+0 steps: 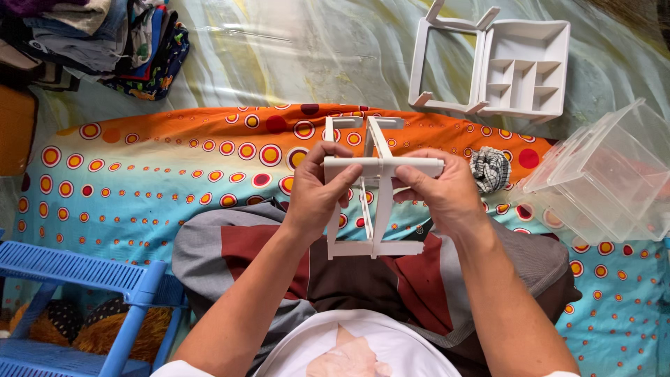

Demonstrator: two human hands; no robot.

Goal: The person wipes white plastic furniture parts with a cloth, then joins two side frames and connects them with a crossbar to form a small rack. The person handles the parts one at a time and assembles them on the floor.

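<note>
Left hand (315, 195) and right hand (440, 192) both pinching a white plastic frame (377, 202), held upright above the lap over a dotted orange and blue cloth (160, 174). White divided tray (523, 70) and clear plastic boxes (607, 174) lying well apart.

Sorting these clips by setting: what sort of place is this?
Probably a home, on the floor: a dotted sheet spread out, folded clothes stacked nearby, clear storage boxes. Both hands hold a white plastic frame.

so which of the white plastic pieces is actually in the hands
The white plastic cross-shaped divider frame, gripped by the left hand and right hand. The white plastic compartment tray and open frame lie untouched beyond.
</note>
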